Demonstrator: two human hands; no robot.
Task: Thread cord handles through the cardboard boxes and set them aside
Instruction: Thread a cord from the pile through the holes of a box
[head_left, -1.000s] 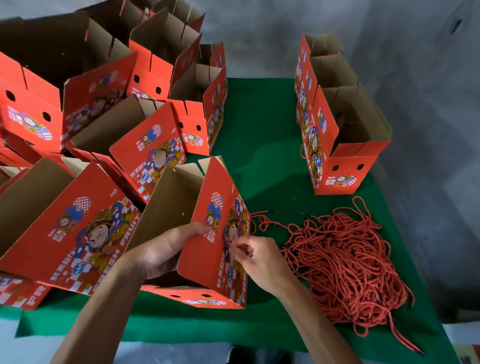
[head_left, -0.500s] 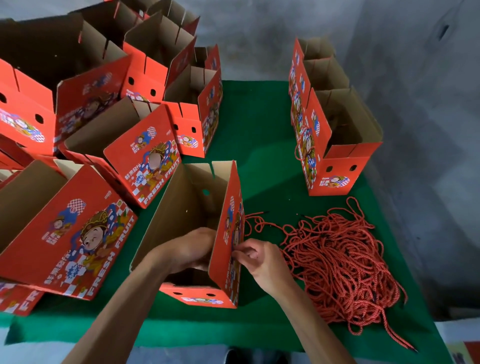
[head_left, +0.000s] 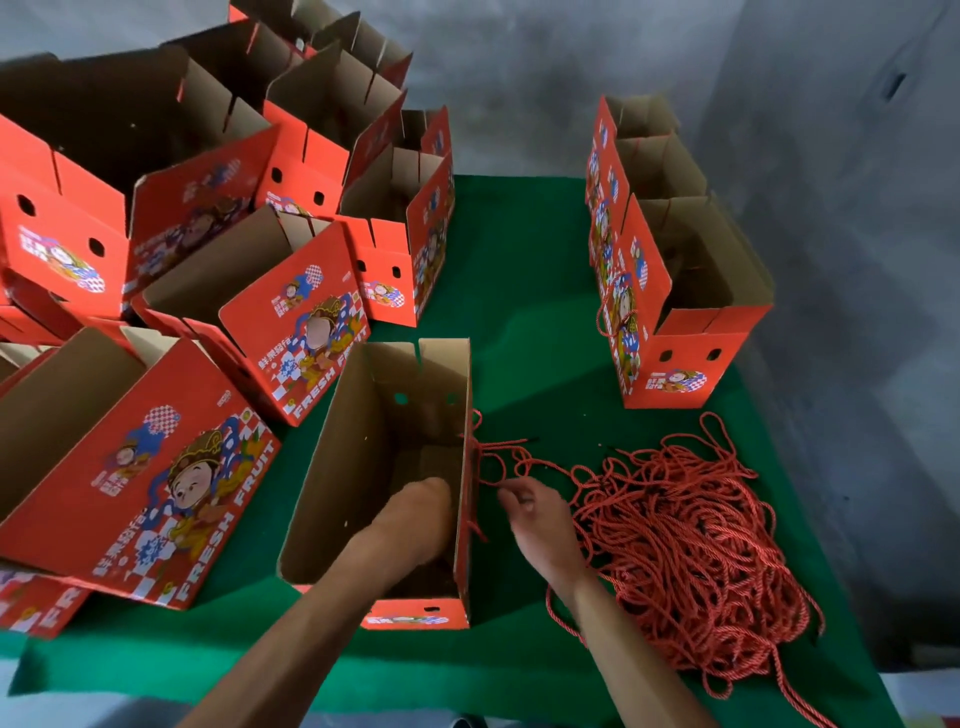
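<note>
Left hand (head_left: 415, 512) reaches down inside the open box (head_left: 363, 467) standing on the green counter (head_left: 519, 291); its fingers are hidden below the wrist, so grip cannot be told. Right hand (head_left: 537, 519) sits just outside the box's right wall, fingers curled, pinching a red cord (head_left: 498, 457) that runs to that wall. Loose cord pile (head_left: 691, 545) lies right of this hand on the counter. Unthreaded boxes (head_left: 218, 291) crowd the left side. A row of boxes (head_left: 670, 291) stands apart at far right, red cord visible on one side.
</note>
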